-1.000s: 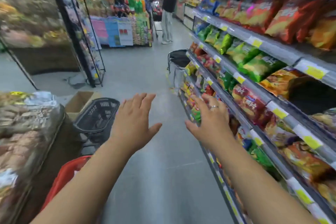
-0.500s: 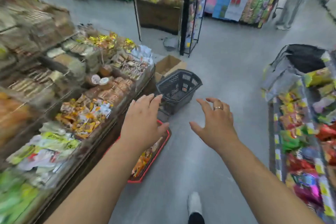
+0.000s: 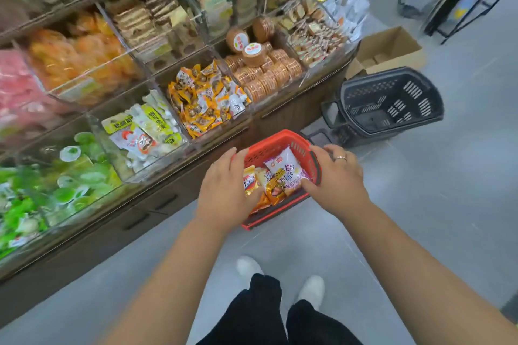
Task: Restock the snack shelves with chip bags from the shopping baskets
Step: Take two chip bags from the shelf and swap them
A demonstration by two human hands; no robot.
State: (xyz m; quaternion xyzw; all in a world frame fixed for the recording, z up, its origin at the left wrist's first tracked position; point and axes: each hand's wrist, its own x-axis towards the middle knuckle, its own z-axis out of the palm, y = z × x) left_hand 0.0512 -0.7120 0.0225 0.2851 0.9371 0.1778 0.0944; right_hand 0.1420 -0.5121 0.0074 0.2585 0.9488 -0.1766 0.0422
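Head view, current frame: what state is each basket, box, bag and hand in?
Red basket: on floor, holding chip bags.
Left hand: in red basket, grip unclear.
Right hand: in red basket, grip unclear.
White-and-purple chip bag: topmost, right hand's fingers on it.
Yellow-and-red chip bag: partly under left hand.
Dark grey basket: on floor, nothing visible inside.
Cardboard box: top open.

Left hand (image 3: pixel 227 185) and right hand (image 3: pixel 333 176) rest on chip bags (image 3: pixel 280 173) in red basket (image 3: pixel 274 145).
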